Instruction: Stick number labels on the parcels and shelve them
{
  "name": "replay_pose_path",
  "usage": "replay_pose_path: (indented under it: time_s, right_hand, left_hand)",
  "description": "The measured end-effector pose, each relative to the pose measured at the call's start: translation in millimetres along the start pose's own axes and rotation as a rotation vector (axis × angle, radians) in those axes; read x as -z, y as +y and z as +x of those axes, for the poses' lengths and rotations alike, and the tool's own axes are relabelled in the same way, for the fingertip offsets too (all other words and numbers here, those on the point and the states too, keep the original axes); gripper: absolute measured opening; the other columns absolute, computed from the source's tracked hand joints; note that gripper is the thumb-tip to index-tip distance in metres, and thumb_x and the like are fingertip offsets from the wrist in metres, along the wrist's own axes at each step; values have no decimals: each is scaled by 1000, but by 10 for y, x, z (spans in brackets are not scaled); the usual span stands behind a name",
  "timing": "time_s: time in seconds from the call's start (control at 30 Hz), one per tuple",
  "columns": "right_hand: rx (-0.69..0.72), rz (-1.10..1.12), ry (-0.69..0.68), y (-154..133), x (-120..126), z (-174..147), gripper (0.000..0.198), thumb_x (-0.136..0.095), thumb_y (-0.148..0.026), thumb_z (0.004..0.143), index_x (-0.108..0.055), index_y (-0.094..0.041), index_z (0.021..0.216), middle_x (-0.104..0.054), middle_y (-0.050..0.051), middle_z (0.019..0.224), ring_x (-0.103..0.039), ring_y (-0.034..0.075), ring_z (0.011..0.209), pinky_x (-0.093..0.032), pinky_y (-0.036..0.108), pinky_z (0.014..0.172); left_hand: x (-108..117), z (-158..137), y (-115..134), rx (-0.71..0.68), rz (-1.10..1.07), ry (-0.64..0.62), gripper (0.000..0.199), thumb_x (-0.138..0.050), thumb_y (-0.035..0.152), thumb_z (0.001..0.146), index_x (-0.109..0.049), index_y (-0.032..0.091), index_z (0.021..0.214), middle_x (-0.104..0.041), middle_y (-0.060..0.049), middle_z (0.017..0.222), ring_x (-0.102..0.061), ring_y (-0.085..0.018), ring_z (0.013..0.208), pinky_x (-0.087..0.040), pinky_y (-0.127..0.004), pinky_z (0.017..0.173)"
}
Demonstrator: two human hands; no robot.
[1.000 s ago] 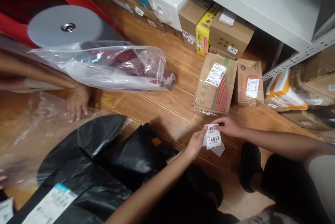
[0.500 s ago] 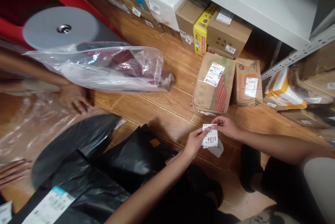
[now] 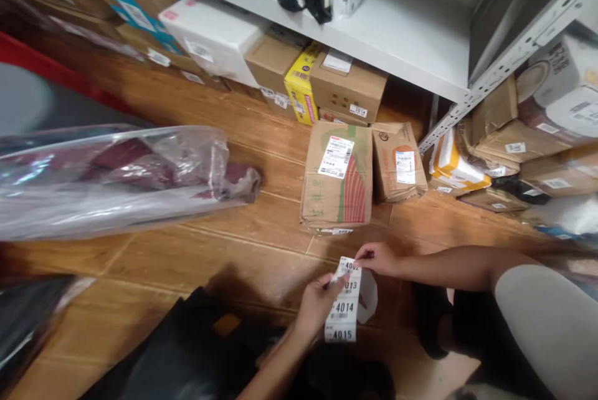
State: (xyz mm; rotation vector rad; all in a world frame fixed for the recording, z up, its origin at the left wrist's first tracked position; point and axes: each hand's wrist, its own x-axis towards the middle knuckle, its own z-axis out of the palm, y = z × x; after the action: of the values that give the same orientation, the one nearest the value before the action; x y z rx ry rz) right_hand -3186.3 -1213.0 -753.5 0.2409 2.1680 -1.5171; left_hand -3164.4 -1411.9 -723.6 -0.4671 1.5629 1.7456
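Black plastic wraps a package [image 3: 163, 338] to the left of a person's left forearm. Ahead, a strip of labels [image 3: 343, 319] hangs over the wooden floor [image 3: 168, 266], its long axis running away from the body. The left hand [image 3: 315, 309] pinches its left edge, thumb across the front; the right hand [image 3: 380, 260] grips the top right corner, fingertips together, and is the nearer to the printed box [image 3: 327, 200] just beyond. White and flat, the strip shows 4014 and 4015 plainly, with upper numbers partly covered. Farther off, a smaller carton [image 3: 390, 169] stands beside the box, before a white shelf [image 3: 397, 45].
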Motion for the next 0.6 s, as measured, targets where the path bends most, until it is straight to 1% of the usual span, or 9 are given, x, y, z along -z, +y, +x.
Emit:
replay_pose_path:
  time_s: [0.07, 0.13, 0.17, 0.27, 0.33, 0.37, 0.43, 0.53, 0.6]
  right_hand:
    - [-20, -107, 110, 96, 221, 37, 11, -78, -24, 75, -69, -20, 72, -70, -1, 68, -65, 17, 64, -52, 27, 61]
    - [-30, -220, 316, 150, 567, 114, 14, -76, -24, 77, -65, -20, 68, -65, -3, 64, -62, 17, 61, -50, 27, 61]
    - [-27, -262, 408, 158, 771, 166, 16, -74, -23, 77, -63, -21, 67, -64, -3, 63, -61, 17, 62, -49, 27, 63]
    - [3, -345, 577, 134, 1359, 340, 18, -74, -22, 73, -58, -22, 64, -60, -3, 67, -57, 18, 69, -46, 28, 70]
    - [8, -385, 674, 122, 1609, 436, 21, -75, -25, 71, -56, -22, 63, -59, -2, 70, -56, 19, 71, -45, 29, 71]
    - [3, -396, 716, 129, 1673, 471, 22, -75, -26, 71, -55, -22, 63, -59, -1, 71, -55, 19, 71, -44, 29, 71]
    - [-15, -402, 782, 177, 1695, 514, 22, -76, -30, 72, -55, -22, 68, -58, -1, 72, -54, 20, 70, -44, 30, 70]
    - [-62, -393, 904, 286, 1588, 538, 27, -76, -35, 73, -52, -23, 76, -58, 0, 79, -54, 20, 70, -45, 33, 73]
    - [-87, -394, 939, 331, 1509, 552, 30, -75, -37, 76, -47, -24, 72, -56, 0, 77, -54, 21, 72, -46, 35, 74]
  left_hand:
    - [20, -5, -45, 12, 126, -56, 59, -78, 74, 46, -63, 18, 58, -63, -2, 57, -55, -18, 56, -41, -27, 54]
    - [32, -13, -96, 23, 199, -109, 56, -77, 72, 48, -63, 18, 56, -62, -2, 55, -55, -18, 56, -40, -27, 54]
    - [37, -16, -120, 31, 209, -136, 56, -77, 72, 49, -64, 18, 57, -63, -2, 56, -55, -18, 56, -41, -27, 55]
    - [49, -12, -179, 30, 207, -174, 56, -76, 73, 50, -65, 18, 59, -63, -1, 57, -56, -18, 56, -41, -26, 55]
    - [59, 2, -204, 17, 210, -175, 58, -76, 74, 50, -64, 19, 58, -63, -1, 58, -56, -18, 57, -41, -26, 54]
    - [63, 10, -212, 15, 210, -175, 59, -76, 76, 50, -64, 19, 58, -63, -2, 58, -56, -18, 57, -41, -26, 54]
    - [68, 24, -219, 21, 207, -181, 62, -75, 79, 48, -66, 19, 59, -64, -3, 60, -55, -18, 57, -41, -26, 53]
    - [68, 25, -201, 28, 202, -180, 67, -74, 83, 45, -65, 19, 59, -64, -3, 59, -53, -17, 56, -41, -27, 53]
    - [65, 10, -169, 35, 193, -166, 68, -73, 85, 41, -63, 19, 56, -62, -2, 57, -51, -16, 55, -40, -27, 53]
